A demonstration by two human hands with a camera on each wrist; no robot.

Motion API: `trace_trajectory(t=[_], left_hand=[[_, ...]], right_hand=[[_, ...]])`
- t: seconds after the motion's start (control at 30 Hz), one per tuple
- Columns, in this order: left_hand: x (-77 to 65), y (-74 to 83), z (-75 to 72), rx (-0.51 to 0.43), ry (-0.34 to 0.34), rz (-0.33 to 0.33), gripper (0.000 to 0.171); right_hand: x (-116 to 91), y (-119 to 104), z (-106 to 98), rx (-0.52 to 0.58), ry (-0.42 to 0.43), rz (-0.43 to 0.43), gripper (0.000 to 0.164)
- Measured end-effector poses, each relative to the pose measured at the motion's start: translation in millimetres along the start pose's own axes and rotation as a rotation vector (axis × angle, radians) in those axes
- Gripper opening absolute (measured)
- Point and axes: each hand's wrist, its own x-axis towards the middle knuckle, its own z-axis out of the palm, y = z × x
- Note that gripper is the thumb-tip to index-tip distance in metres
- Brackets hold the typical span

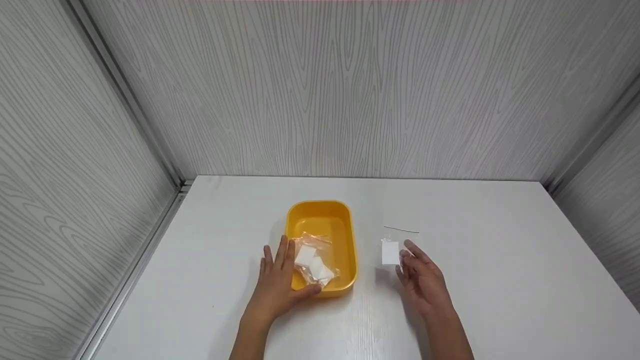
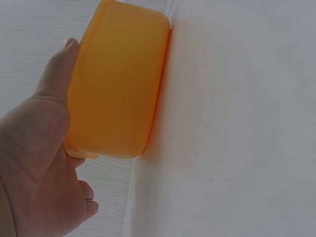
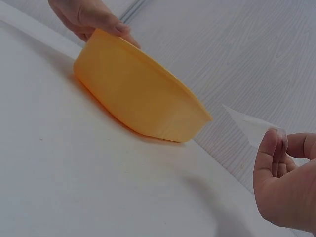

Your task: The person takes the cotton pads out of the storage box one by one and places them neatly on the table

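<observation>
A yellow plastic tray (image 1: pixel 334 220) sits on the white table. Inside it lie several white square pieces in clear plastic bags (image 1: pixel 320 270). My left hand (image 1: pixel 275 287) rests over the tray's left and near rim with its fingers spread and straight; in the left wrist view the thumb lies along the rim. To the right of the tray, my right hand (image 1: pixel 425 285) pinches a small clear plastic bag with a white square piece (image 1: pixel 390 252) by its edge, between thumb and fingertips. In the right wrist view this bag (image 3: pixel 249 126) is held above the table.
A thin dark line (image 1: pixel 401 230), perhaps a thread, shows just beyond the right hand. Grey wood-grain panels (image 1: pixel 320 90) stand behind the table (image 1: pixel 500 240) and at both its sides. The hand's shadow falls on the tabletop.
</observation>
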Motion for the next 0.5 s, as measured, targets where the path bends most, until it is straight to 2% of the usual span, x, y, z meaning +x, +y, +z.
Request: trace_trajectory(t=[0.23, 0.5], left_hand=[[0.0, -0.5, 0.2, 0.008, 0.002, 0.004, 0.120], [-0.3, 0.2, -0.5, 0.006, -0.010, -0.010, 0.120]], right_hand=[[1.4, 5.1, -0.2, -0.069, -0.003, -0.006, 0.051], [4.1, 7.4, -3.0, -0.150, 0.000, -0.021, 0.050]])
